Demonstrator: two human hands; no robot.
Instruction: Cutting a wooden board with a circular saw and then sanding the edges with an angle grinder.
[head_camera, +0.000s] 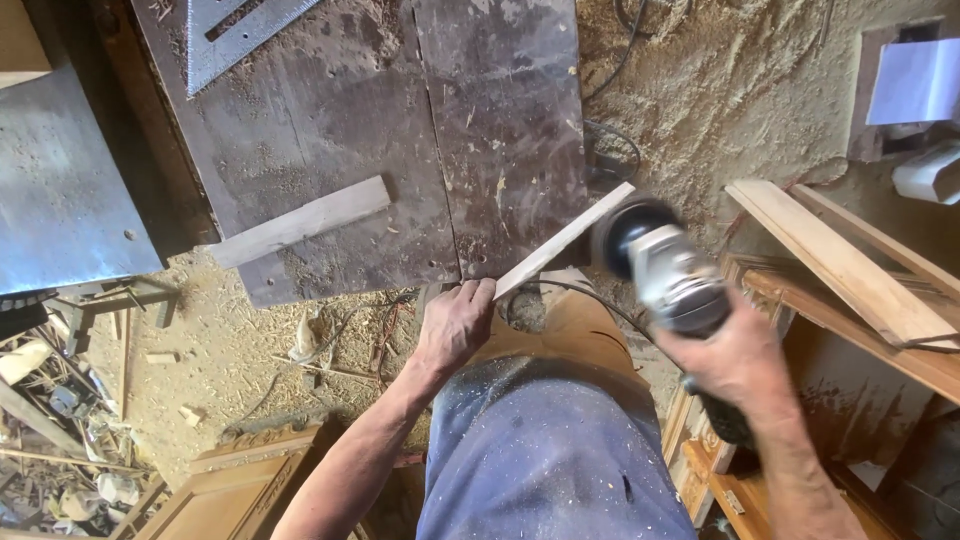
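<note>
We pinch the near end of the thin wooden strip (562, 242) in our left hand (455, 325), steadying its far end against the angle grinder (660, 265) gripped by our right hand (735, 355) on the right.

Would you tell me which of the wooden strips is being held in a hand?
The thin slanted strip in the left hand, beside the grinder; the other strip lies loose on the dark board.

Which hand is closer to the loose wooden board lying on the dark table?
Left. The left hand sits just below-right of the board; the right hand, gripping the grinder, is farther right.
</note>
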